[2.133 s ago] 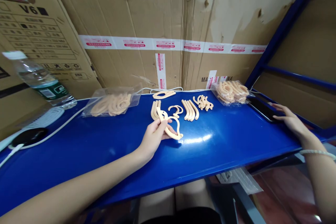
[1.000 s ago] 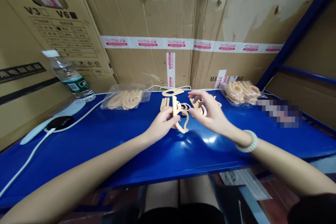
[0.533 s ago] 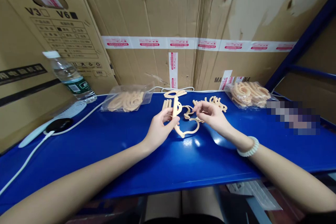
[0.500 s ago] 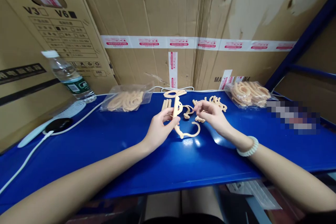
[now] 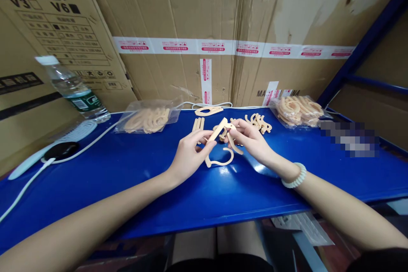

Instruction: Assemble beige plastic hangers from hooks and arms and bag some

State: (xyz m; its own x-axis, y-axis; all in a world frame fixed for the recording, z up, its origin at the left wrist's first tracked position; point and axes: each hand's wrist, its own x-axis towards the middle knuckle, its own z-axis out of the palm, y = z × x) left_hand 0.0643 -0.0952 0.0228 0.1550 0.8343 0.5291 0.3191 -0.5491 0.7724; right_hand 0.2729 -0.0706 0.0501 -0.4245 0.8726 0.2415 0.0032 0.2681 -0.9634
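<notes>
My left hand point(image 5: 193, 148) is closed on a straight beige bar point(image 5: 219, 129), which slants up to the right. The fingers of my right hand point(image 5: 251, 138) pinch a curved beige piece point(image 5: 235, 144) beside the bar's upper end. The two parts meet there; whether they are joined I cannot tell. Just below my hands, a beige hook-shaped piece point(image 5: 223, 163) lies on the blue table point(image 5: 178, 208). Straight beige bars point(image 5: 198, 124) lie beyond my left hand. Several small curved pieces point(image 5: 259, 123) are heaped past my right hand, and others behind my fingers are partly hidden.
A beige looped piece point(image 5: 208, 111) lies at the back. Clear bags of beige parts sit left point(image 5: 148, 118) and right point(image 5: 298, 111). Further left are a water bottle point(image 5: 76, 93), a pale hairbrush point(image 5: 76, 131) and a black disc point(image 5: 61, 151) with a white cable. Cardboard boxes point(image 5: 178, 12) stand behind.
My right hand has moved left and taken hold of the curved piece at the bar. The bar in my left hand has tilted to the right. The whole view has shifted slightly.
</notes>
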